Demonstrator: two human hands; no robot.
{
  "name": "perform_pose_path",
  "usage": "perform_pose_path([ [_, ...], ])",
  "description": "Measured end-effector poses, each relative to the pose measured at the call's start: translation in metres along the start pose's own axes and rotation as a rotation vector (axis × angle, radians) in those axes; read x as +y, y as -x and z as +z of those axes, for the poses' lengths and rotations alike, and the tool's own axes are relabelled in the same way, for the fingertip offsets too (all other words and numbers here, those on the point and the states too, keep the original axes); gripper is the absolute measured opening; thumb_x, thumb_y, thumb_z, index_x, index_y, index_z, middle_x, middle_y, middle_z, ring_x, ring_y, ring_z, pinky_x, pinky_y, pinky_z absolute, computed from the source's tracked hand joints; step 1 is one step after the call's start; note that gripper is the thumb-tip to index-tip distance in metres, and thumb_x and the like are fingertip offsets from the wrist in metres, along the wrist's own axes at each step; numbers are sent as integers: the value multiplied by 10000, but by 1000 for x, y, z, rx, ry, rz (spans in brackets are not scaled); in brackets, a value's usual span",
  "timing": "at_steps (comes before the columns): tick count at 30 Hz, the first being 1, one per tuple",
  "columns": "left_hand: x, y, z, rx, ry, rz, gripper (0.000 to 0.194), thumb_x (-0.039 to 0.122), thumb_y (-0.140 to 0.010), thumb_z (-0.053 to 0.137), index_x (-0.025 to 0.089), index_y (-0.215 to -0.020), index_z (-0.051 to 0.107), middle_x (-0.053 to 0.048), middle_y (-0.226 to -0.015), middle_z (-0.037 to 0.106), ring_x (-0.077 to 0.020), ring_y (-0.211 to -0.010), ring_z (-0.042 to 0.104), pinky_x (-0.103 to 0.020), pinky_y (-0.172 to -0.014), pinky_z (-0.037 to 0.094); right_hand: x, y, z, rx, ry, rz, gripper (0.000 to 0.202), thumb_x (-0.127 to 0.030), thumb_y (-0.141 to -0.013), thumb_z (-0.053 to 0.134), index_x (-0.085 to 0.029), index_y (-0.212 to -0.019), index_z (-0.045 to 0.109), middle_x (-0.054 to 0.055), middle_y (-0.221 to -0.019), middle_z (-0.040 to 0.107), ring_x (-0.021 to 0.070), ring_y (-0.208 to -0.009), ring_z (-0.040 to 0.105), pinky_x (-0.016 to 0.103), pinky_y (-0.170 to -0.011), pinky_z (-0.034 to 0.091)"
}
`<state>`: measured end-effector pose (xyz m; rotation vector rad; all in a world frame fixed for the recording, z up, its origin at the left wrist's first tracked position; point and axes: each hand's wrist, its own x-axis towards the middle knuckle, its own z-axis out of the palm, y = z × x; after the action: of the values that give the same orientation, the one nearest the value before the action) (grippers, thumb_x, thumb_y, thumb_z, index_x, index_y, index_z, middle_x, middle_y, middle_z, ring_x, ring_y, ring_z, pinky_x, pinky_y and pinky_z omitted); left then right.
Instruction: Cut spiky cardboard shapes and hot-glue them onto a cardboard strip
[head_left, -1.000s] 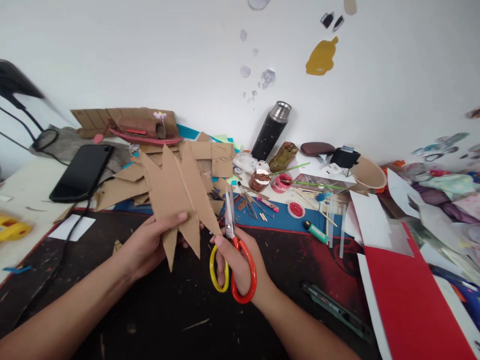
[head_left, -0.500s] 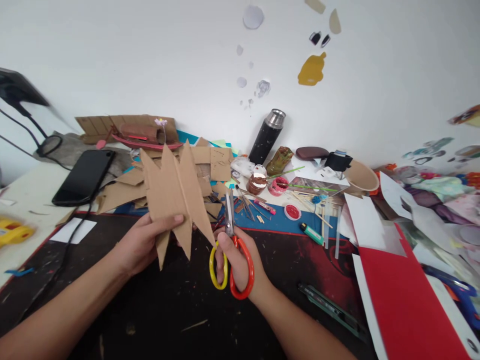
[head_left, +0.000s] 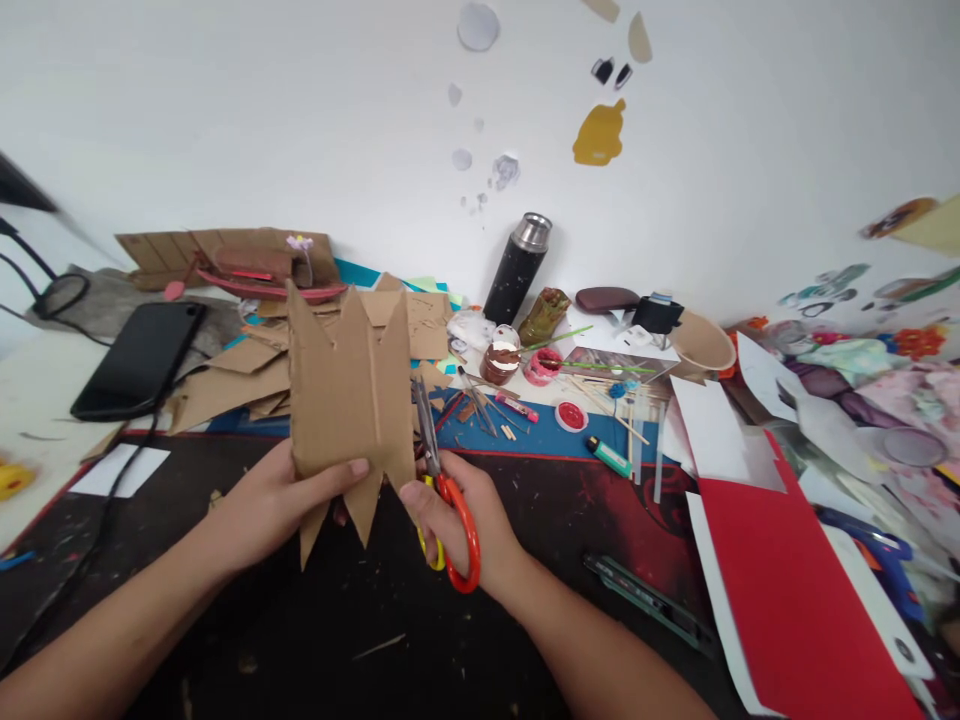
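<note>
My left hand grips a piece of brown cardboard near its lower left, thumb on the front and fingers behind. Pointed teeth are cut along the cardboard's top and bottom edges, and a vertical crease runs down it. In my right hand is a pair of scissors with one red and one yellow handle loop. Their blades point up beside the cardboard's right edge and look nearly closed. My right thumb lies by the cardboard's lower right corner; whether it touches, I cannot tell.
Behind lie cardboard scraps, a model boat, a black flask and paint jars. A black phone is at left. On the right are a utility knife, a red sheet and a glue gun.
The cardboard has turned to face me more squarely, its right part swinging flat with the rest. The scissors have shifted slightly left and tilted. The whole view has moved a little.
</note>
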<state>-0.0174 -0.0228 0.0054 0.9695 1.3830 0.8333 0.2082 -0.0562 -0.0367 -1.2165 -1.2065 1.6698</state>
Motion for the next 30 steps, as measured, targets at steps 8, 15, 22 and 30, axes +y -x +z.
perform_pose_path([
  [8,4,4,-3,-54,-64,-42,522,642,-516,1022,231,-728,779,-58,-605,736,-246,-469,641,-340,-430,529,1,1,0,-6,20,-11,620,-778,-908,923,-234,-1077,678,-86,-630,597,135,-417,564,220,-394,458],
  [15,7,14,8,-76,-133,65,467,680,-615,970,263,-717,787,-40,-599,734,-242,-467,626,-326,-411,492,-6,1,3,-3,31,50,716,-841,-827,948,-220,-1087,704,-59,-697,648,140,-475,592,248,-441,517],
  [22,5,21,12,-79,-175,164,420,684,-696,938,285,-724,812,-17,-590,712,-234,-496,614,-323,-439,522,-6,2,2,-11,80,52,642,-773,-869,949,-232,-1103,695,-68,-692,637,137,-480,581,240,-458,481],
  [30,10,8,11,49,94,-48,459,561,-463,1025,232,-668,779,-58,-602,760,-210,-425,610,-309,-379,493,-6,0,5,80,43,15,516,-758,-1022,746,-252,-1041,645,-97,-519,556,153,-385,532,236,-415,434],
])
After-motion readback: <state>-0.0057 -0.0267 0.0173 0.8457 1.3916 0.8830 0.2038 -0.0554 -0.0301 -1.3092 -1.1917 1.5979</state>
